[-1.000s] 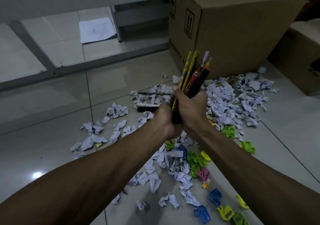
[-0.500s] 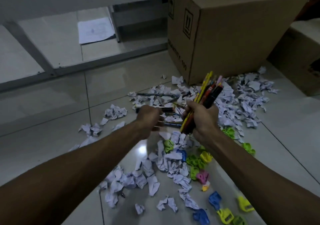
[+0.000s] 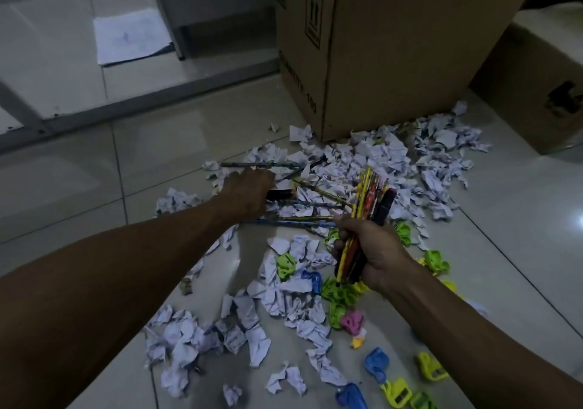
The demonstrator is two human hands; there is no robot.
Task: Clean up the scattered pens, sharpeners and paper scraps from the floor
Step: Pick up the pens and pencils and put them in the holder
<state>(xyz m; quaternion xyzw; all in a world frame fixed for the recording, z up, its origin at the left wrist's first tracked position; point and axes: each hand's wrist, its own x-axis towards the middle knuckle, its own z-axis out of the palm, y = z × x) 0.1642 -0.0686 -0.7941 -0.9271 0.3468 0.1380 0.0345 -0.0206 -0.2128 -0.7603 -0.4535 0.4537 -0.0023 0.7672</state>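
- My right hand [image 3: 375, 251] has its grip wrapped round a bundle of pens and pencils [image 3: 366, 219]. The bundle stands tilted, with its upper ends leaning away from me and its lower ends sticking out below my fist.
- My left hand [image 3: 249, 192] reaches down to the floor [image 3: 79, 187], knuckles up, over a dark marker [image 3: 280, 193] that lies among the paper. The fingers are curled downward at the marker's near end. From this angle I cannot tell whether the grip has closed on it.
- Several loose pencils [image 3: 296, 221] lie flat on the floor between my two hands. One more [image 3: 258, 165] lies just beyond my left hand.
- Crumpled paper scraps [image 3: 362, 162] cover the floor in a broad heap in front of the large cardboard box [image 3: 394, 52]. More scraps [image 3: 202, 339] are strewn under my left forearm.
- Plastic sharpeners lie scattered on the floor below and to the right of my right hand. Green ones [image 3: 339, 292] are clustered under the bundle, a pink one [image 3: 352, 322] is near them, and blue [image 3: 375, 363] and yellow [image 3: 397, 393] ones lie closer to me.
- A second, smaller box [image 3: 536, 93] stands to the right of the large one.
- A flat sheet of paper [image 3: 132, 36] lies on the floor at the far left, beyond a grey metal frame rail [image 3: 157, 105].
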